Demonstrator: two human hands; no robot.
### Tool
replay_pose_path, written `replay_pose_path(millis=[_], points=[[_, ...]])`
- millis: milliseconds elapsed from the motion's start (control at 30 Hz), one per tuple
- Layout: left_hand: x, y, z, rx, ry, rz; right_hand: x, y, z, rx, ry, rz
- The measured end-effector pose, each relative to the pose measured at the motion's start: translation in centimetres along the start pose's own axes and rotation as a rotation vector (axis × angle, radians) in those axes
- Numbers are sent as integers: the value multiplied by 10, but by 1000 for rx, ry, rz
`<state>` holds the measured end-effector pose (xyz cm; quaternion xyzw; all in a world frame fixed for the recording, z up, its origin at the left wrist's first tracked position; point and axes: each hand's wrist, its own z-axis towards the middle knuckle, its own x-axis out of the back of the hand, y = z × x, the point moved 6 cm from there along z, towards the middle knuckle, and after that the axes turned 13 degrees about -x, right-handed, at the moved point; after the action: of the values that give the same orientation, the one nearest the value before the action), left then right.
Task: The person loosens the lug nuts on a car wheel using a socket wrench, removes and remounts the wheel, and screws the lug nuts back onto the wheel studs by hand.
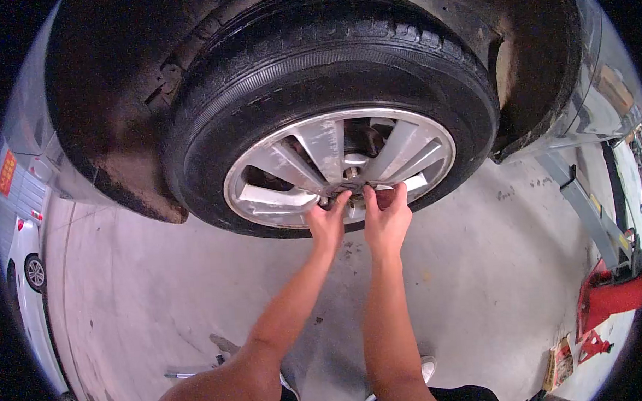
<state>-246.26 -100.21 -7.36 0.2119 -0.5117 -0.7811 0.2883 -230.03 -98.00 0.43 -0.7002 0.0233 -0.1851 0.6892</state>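
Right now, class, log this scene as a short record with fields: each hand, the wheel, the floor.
left hand: left hand, fingers at the hub of the silver spoked alloy wheel
right hand: right hand, fingers at the same hub
grip: cannot tell what either holds
wheel: black rubber tyre, on a raised car
floor: grey concrete floor; red lift base at right

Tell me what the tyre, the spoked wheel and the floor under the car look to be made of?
The tyre looks like black rubber, matt and dusty, with ribbed tread grooves. The spoked wheel, where the left hand and right hand meet at its hub, seems cast metal, probably alloy, with a dull silver sheen. The floor appears to be grey concrete, smooth and stained.
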Motion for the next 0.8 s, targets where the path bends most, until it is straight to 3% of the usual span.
replay_pose_path(millis=[100, 233, 333, 500, 567, 600, 700, 800], points=[[-1, 1, -1, 110, -32, 19, -2, 0, -1, 32, 3, -30], [-1, -14, 2, 85, -44, 24, -11, 22, 5, -120, 25, -62], [-2, -11, 2, 93, -80, 10, 0, -2, -3, -98, 27, 118], [0, -11, 0, 149, -125, 103, -6, 15, -2, -80, 15, 41], [2, -15, 3, 17, -74, 92, -10, 25, -3, -180, 36, -17], [2, -13, 5, 16, -70, 92, -8, 21, -7, -202, 52, 126], [1, -10, 2, 25, -109, 113, -8, 2, -8, -104, 37, 157], [-3, -11, 1, 120, -128, 84, -16, 24, 3, -150, 49, 140]])
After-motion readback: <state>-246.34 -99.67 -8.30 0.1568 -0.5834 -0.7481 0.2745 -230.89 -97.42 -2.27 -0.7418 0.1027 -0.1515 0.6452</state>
